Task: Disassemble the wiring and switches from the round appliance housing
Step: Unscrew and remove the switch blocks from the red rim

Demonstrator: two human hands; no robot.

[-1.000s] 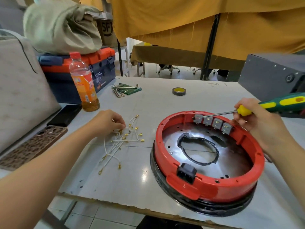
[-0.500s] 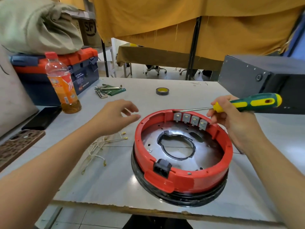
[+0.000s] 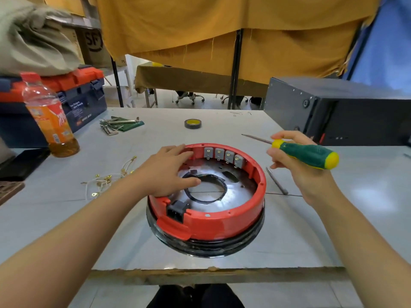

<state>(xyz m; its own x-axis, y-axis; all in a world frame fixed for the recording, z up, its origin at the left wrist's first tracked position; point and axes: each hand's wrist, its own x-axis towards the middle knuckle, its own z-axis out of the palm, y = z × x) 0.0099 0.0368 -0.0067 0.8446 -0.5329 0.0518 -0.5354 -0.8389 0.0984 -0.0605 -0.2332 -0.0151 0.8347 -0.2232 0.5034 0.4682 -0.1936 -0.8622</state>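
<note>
The round red housing (image 3: 213, 223) on its black base sits at the table's front middle. A row of several grey switches (image 3: 224, 154) lines its far inner wall, and a black socket (image 3: 176, 211) sits in the near rim. My left hand (image 3: 169, 172) rests flat over the housing's left rim, fingers reaching inside over the metal floor. My right hand (image 3: 298, 165) grips a green and yellow screwdriver (image 3: 307, 153) to the right of the housing, its tip pointing left and clear of the switches. Loose white wires (image 3: 109, 178) with brass terminals lie left of the housing.
An orange drink bottle (image 3: 50, 121), a blue and red toolbox (image 3: 73, 101) and a dark phone (image 3: 21, 162) stand at the left. Hex keys (image 3: 117, 124) and a tape roll (image 3: 192, 123) lie farther back. A dark metal box (image 3: 340, 112) stands at the right. A thin metal rod (image 3: 277, 181) lies beside the housing.
My left hand left the loose wires and moved right onto the housing's left rim. My right hand drew the screwdriver back from the switches, out to the right.
</note>
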